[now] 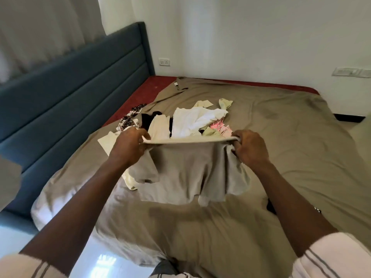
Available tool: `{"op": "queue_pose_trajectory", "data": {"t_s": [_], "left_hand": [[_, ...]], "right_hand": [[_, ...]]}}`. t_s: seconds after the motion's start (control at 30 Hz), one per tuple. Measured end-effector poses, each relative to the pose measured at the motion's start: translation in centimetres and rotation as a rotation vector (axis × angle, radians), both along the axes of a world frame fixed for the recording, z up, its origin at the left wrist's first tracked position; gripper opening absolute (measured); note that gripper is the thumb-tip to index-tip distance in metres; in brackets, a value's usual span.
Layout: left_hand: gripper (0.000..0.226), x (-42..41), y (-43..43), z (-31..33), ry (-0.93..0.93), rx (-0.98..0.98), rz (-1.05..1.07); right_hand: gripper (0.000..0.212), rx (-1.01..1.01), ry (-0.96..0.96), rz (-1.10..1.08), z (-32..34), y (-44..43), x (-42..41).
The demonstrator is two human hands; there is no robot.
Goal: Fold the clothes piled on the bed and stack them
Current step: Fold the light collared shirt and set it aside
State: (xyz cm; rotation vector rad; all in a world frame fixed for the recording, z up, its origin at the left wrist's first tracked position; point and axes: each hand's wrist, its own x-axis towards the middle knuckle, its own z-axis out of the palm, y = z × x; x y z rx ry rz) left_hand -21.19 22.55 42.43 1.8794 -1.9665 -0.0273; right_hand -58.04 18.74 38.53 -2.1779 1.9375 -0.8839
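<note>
A grey T-shirt hangs stretched above the bed, held by its top edge. My left hand grips its left corner and my right hand grips its right corner. Its lower part drapes onto the olive bedsheet. Behind the shirt lies the pile of clothes: a white garment, a cream one, a black one, pale green pieces and a pink patterned piece. A cream garment peeks out under the shirt's left side.
A blue padded headboard runs along the left. A patterned black-and-white garment lies near the red mattress edge. A dark item sits by my right forearm. White walls stand behind, and shiny floor shows below left.
</note>
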Motion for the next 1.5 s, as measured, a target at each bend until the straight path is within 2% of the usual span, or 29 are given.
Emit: {"op": "queue_pose_trajectory", "data": {"t_s": [0.03,0.1,0.2,0.27,0.37,0.43,0.47,0.5,0.57,0.63,0.67,0.7,0.8,0.87,0.97,1.07,1.17,1.23,1.3,1.37,1.43,1.5], "left_hand": [[0.015,0.4,-0.4,-0.3,-0.090,0.134,0.006],[0.018,1.0,-0.6,-0.9,-0.179,0.259,0.018],[0.019,1.7,-0.2,-0.9,-0.114,0.122,0.067],[0.017,1.7,0.0,-0.9,-0.058,0.026,0.099],[0.021,1.0,-0.1,-0.8,0.023,-0.012,0.102],[0.024,-0.2,0.1,-0.6,0.064,-0.069,0.087],[0.025,-0.8,0.2,-0.6,0.077,-0.113,0.090],[0.025,-1.3,0.4,-0.7,0.090,-0.151,0.097],[0.019,-2.4,0.8,-1.0,0.116,-0.199,0.083],[0.010,-3.5,1.4,-1.6,0.130,-0.188,0.016],[0.012,-4.1,1.7,-2.0,0.131,-0.150,-0.024],[0.016,-4.7,2.0,-2.5,0.138,-0.088,-0.067],[0.030,-6.7,2.8,-3.8,0.342,0.276,-0.204],[0.047,-7.7,3.4,-4.0,0.587,0.579,-0.318],[0.051,-7.7,4.3,-3.8,0.862,0.916,-0.431],[0.062,-6.2,5.0,-3.4,1.139,1.072,-0.442],[0.072,-3.2,5.3,-4.0,1.275,1.064,-0.332],[0.070,-0.7,4.6,-5.6,1.263,0.982,-0.172],[0.060,1.6,3.7,-8.6,1.174,0.809,0.017],[0.042,3.8,2.6,-13.0,1.001,0.649,0.155],[0.012,6.2,1.3,-18.9,0.759,0.548,0.299],[0.006,7.8,0.4,-23.8,0.529,0.522,0.399]], "right_hand": [[0.022,0.084,0.053,0.016,-0.4,-0.1,-0.2],[0.022,0.080,0.009,0.027,-0.8,-0.2,-0.7],[0.022,-0.031,-0.087,-0.007,-0.8,-0.1,-1.7],[0.021,0.039,0.008,-0.020,-0.5,-0.3,-2.4],[0.022,0.194,0.321,-0.001,-0.2,-0.2,-3.4],[0.019,0.132,0.380,-0.105,-0.3,0.5,-3.6],[0.017,0.055,0.299,-0.207,-0.5,1.0,-3.4],[0.018,-0.012,0.134,-0.332,-0.6,1.7,-3.1],[0.024,-0.063,-0.278,-0.603,-1.3,2.4,-3.1],[0.029,-0.035,-0.797,-0.780,-2.6,2.4,-4.2],[0.031,-0.080,-1.031,-0.834,-3.7,2.3,-5.1],[0.032,-0.152,-1.183,-0.884,-4.3,2.4,-5.9],[0.027,-0.315,-1.383,-0.936,-2.5,4.4,-7.4],[0.018,-0.403,-1.258,-1.006,-1.3,4.5,-9.2],[0.020,-0.523,-0.968,-0.994,-0.2,2.0,-12.0],[0.025,-0.528,-0.947,-0.840,3.4,-1.6,-9.9],[0.032,-0.417,-0.877,-0.682,3.9,-6.4,-6.6],[0.032,-0.256,-0.803,-0.591,1.6,-9.3,-3.4],[0.037,-0.115,-0.704,-0.520,-3.2,-12.0,-0.2],[0.040,0.039,-0.617,-0.492,-9.2,-14.1,2.5],[0.038,0.292,-0.494,-0.529,-14.7,-15.2,5.4],[0.039,0.539,-0.396,-0.574,-20.6,-15.8,7.0]]}}
